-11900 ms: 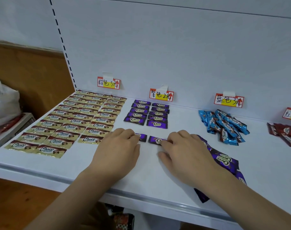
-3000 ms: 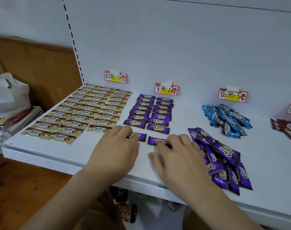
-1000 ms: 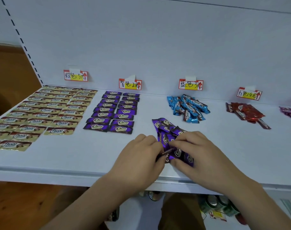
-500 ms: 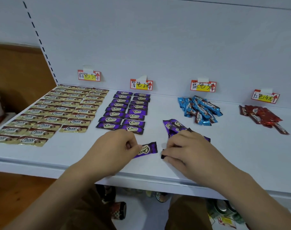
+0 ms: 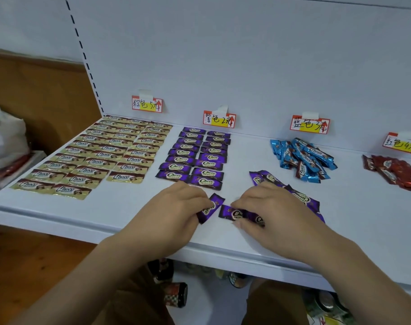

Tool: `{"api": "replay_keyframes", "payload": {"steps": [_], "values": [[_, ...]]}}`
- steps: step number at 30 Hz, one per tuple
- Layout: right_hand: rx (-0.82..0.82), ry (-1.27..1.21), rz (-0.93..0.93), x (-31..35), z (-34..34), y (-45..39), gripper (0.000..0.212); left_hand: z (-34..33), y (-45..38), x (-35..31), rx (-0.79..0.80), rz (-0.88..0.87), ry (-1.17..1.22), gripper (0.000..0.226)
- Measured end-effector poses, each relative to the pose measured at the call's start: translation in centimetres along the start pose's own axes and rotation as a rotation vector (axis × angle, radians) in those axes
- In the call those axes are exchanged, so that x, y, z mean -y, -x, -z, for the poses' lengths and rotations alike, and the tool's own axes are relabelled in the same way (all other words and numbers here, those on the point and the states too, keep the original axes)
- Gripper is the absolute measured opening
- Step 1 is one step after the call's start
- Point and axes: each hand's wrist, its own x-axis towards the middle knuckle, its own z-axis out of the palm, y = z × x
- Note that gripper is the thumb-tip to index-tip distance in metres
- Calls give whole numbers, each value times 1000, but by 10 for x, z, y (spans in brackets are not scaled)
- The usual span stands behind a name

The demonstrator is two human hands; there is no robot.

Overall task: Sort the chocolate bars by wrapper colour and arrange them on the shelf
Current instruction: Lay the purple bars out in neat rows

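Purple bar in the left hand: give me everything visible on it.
The purple bar is a small flat bar in a glossy purple wrapper with crimped ends and partly legible white lettering. It sits tilted, far end angled up and to the right, just in front of the two arranged purple columns. The left hand pinches its near end, covering that part. Its lower edge seems near the white shelf; contact cannot be told.

We are in a shop. A white display shelf [image 5: 129, 221] carries handwritten price tags [image 5: 219, 119] (one per wrapper colour) above chocolate bars [image 5: 192, 158].
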Motion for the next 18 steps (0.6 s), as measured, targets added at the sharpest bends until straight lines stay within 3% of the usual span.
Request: {"api": "replay_keyframes", "payload": {"steps": [3,9,13,18], "values": [[-11,5,23,4,3,-7,30,-4,0,1,-57,-35,-52,39],[31,-150,-75,8,9,-15,37,-4,8,3,-99,-124,-121,39],[110,-186,-121,10,16,-28,24,2,10,9,-74,-125,-192,43],[-39,-361,-182,13,17,-37,13,3,20,9,-92,3,-252,37]]}}
